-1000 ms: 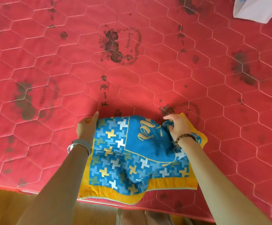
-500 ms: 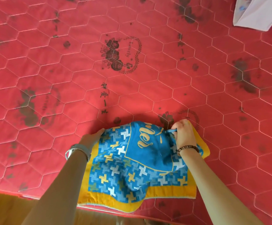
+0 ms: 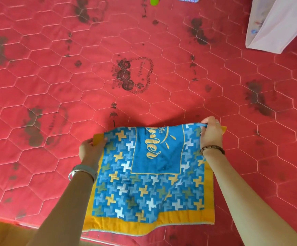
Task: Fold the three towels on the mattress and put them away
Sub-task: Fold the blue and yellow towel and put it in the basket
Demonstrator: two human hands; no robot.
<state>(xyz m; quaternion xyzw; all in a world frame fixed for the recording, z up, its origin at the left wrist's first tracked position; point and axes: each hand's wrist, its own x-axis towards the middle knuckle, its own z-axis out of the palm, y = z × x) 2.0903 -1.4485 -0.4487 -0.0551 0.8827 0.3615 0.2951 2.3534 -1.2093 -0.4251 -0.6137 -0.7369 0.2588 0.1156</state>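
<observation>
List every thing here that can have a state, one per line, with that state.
Towel, spread at the near edge, far corners held up taut.
Left hand, gripping the towel's far left corner.
Right hand, pinching its far right corner.
Mattress, dark-marked, bearing the towel.
White cloth, lying far right, untouched.

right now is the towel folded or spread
Folded over: the blue towel doubles back at its far edge, cutting its lettering off there.
</observation>
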